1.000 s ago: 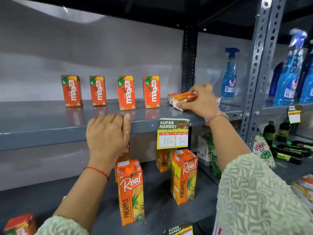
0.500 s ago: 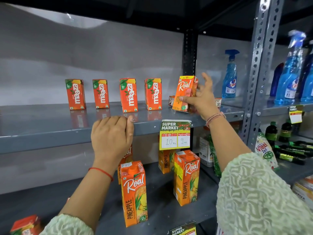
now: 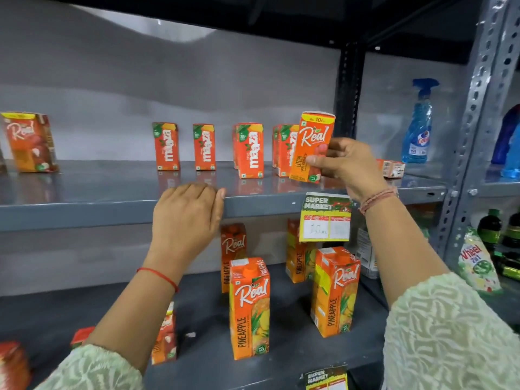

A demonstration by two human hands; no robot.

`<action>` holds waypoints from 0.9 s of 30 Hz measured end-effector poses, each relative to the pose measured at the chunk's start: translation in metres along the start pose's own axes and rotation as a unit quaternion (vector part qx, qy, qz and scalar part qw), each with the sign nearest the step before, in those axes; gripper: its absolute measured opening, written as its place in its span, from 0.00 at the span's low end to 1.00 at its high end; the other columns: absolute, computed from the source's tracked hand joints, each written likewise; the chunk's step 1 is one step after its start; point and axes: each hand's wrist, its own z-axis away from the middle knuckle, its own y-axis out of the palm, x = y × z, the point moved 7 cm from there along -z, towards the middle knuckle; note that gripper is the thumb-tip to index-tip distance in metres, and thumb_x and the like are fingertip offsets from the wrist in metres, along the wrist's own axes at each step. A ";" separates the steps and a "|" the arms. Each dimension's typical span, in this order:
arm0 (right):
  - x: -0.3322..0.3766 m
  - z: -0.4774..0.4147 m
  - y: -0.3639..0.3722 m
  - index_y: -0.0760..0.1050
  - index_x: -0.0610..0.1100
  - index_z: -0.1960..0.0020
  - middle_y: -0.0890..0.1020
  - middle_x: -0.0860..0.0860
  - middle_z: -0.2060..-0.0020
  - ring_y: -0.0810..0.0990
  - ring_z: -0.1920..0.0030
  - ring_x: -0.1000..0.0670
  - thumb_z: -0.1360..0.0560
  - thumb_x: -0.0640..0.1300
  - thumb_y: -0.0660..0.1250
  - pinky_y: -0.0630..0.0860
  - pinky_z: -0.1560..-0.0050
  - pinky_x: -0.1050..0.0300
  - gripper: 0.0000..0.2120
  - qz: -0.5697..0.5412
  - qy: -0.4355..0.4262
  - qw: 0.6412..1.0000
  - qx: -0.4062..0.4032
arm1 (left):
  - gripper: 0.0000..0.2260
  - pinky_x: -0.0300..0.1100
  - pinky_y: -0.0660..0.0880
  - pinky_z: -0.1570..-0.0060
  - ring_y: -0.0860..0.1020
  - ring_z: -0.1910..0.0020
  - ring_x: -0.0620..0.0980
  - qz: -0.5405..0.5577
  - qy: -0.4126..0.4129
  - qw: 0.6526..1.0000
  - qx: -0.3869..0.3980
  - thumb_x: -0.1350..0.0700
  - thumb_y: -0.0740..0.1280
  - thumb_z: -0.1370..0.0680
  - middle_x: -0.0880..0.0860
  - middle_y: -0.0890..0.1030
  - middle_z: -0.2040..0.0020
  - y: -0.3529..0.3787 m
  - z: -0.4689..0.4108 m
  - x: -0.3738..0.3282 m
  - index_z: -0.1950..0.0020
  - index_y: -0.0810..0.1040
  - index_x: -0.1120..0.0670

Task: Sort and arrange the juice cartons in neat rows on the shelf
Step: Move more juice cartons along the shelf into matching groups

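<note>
A small orange Real litchi carton point(image 3: 312, 146) is held almost upright, tipped slightly to the right, at the right end of the upper shelf point(image 3: 84, 212), its base at or just above the shelf surface. The person's right hand point(image 3: 347, 167) grasps it from the right side, thumb across the front face, fingers wrapped behind. Just to its left and slightly farther back stand four Maaza cartons point(image 3: 250, 150) in a loose row, upright, with uneven gaps; the rightmost one is partly hidden behind the held carton. Far to the left on the same shelf stands another small Real carton point(image 3: 29, 143), well apart from the row. To the right of the hand, a small carton point(image 3: 391, 168) lies on its side near the upright post.

The left hand point(image 3: 187, 220) rests on the shelf's front edge, fingers curled over the lip, holding nothing else. A red thread circles that wrist; a beaded band circles the right.

A Super Market price tag point(image 3: 326, 216) hangs from the shelf edge below the right hand. On the lower shelf point(image 3: 295, 358) stand tall Real pineapple cartons point(image 3: 249, 308), two nearer and two farther back, with smaller cartons at the near left. A blue spray bottle point(image 3: 417, 125) stands at the far right of the upper shelf.
</note>
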 end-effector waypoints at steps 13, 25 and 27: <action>0.046 0.012 0.294 0.73 0.43 0.61 0.81 0.49 0.64 0.82 0.74 0.57 0.30 0.32 0.70 0.81 0.66 0.60 0.09 -0.111 0.060 0.972 0.200 | 0.18 0.46 0.64 0.64 0.79 0.68 0.60 -0.069 -0.054 0.996 -0.004 0.56 0.56 0.22 0.60 0.82 0.64 -0.076 0.075 0.222 0.61 0.81 0.63; 0.088 0.025 0.480 0.76 0.37 0.48 0.81 0.41 0.43 0.80 0.43 0.41 0.32 0.31 0.72 0.77 0.55 0.50 0.14 -0.046 0.126 0.965 0.228 | 0.18 0.45 0.71 0.66 0.80 0.67 0.59 -0.100 -0.087 0.991 -0.015 0.56 0.56 0.22 0.59 0.83 0.63 -0.111 0.117 0.346 0.61 0.82 0.63; 0.091 0.023 0.499 0.75 0.36 0.43 0.81 0.42 0.42 0.80 0.42 0.41 0.33 0.33 0.73 0.78 0.51 0.50 0.19 -0.011 0.132 0.965 0.225 | 0.18 0.44 0.72 0.65 0.81 0.66 0.59 -0.102 -0.084 0.991 -0.008 0.56 0.56 0.22 0.59 0.84 0.62 -0.110 0.119 0.348 0.60 0.82 0.62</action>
